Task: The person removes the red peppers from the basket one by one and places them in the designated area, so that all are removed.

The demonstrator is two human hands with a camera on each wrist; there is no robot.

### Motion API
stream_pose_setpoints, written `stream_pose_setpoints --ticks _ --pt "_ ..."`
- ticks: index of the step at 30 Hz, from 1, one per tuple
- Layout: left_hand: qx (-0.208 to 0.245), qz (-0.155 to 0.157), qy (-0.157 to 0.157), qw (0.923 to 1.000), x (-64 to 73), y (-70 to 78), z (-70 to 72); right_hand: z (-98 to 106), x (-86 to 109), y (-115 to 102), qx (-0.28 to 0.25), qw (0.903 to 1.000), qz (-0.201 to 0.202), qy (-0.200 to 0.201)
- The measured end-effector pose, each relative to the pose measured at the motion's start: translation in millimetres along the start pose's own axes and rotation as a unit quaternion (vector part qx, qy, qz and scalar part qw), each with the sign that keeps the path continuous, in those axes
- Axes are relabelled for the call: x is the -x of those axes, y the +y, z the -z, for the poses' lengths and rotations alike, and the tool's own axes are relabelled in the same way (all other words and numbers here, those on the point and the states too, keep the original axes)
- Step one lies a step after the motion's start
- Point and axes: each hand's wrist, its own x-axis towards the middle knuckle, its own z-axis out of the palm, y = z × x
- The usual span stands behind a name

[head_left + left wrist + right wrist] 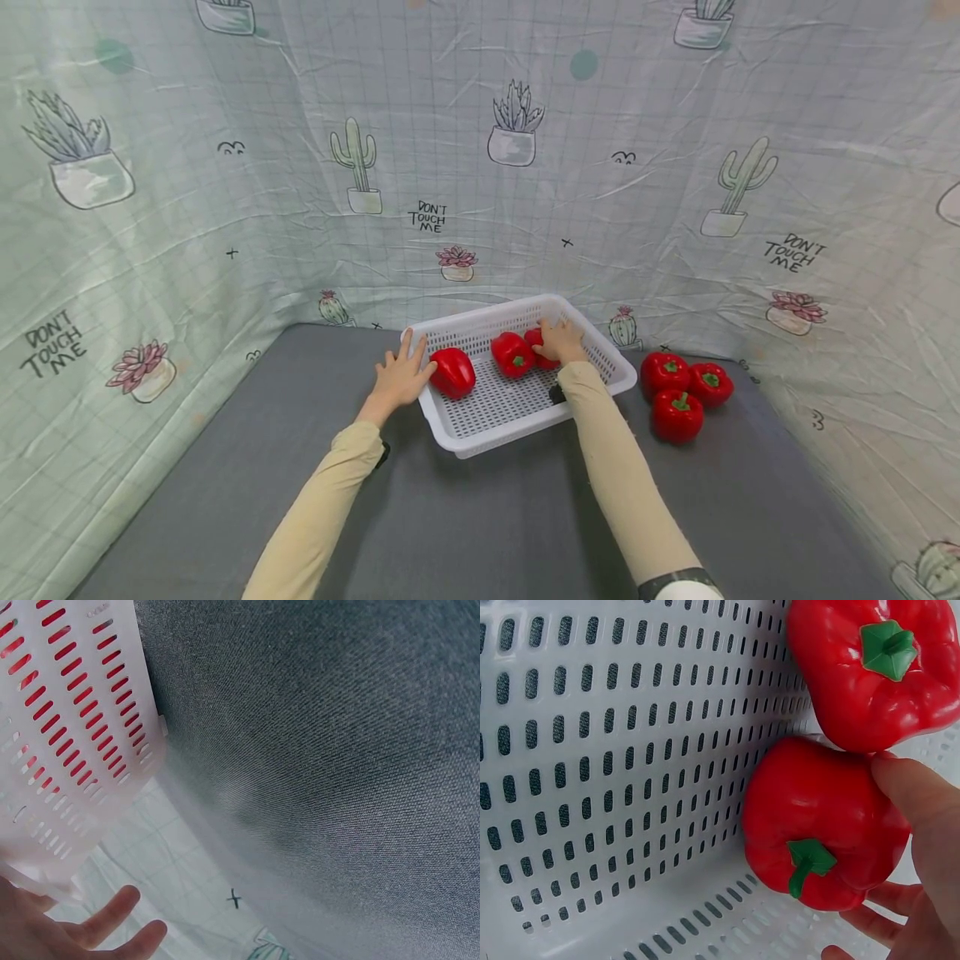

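A white perforated plastic basket (498,429) holds three red bell peppers. My right hand (562,340) is inside its right half and grips one red bell pepper (817,817), thumb on one side and fingers on the other. Touching that pepper is a second bell pepper (881,671) with a green stem. The third bell pepper (453,373) lies on its side by the left wall. At the basket's left rim is my left hand (401,379), fingers spread and holding nothing. From the left wrist view, its fingers (112,919) extend past the basket's corner.
Three more red bell peppers (677,415) sit in a cluster on the grey tabletop (480,517), right of the basket. A cactus-print curtain (480,208) hangs around the back and sides, close behind the basket.
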Motion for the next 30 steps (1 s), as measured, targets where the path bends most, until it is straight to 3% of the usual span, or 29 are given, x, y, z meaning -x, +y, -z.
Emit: stream_pose_setpoints --ticks 14,23,30 --pt "0.001 -0.001 -0.001 1.0 1.8 -0.2 0.8 -0.2 6.2 -3.0 -0.023 0.9996 0.004 0.014" --pt "0.003 -0.002 -0.003 1.0 1.6 -1.2 -0.4 10.4 11.5 -8.6 -0.043 0.999 0.009 0.003" --pt "0.004 -0.001 0.001 1.0 0.7 0.2 -0.3 17.8 11.7 -7.7 -0.024 0.9996 0.013 0.011"
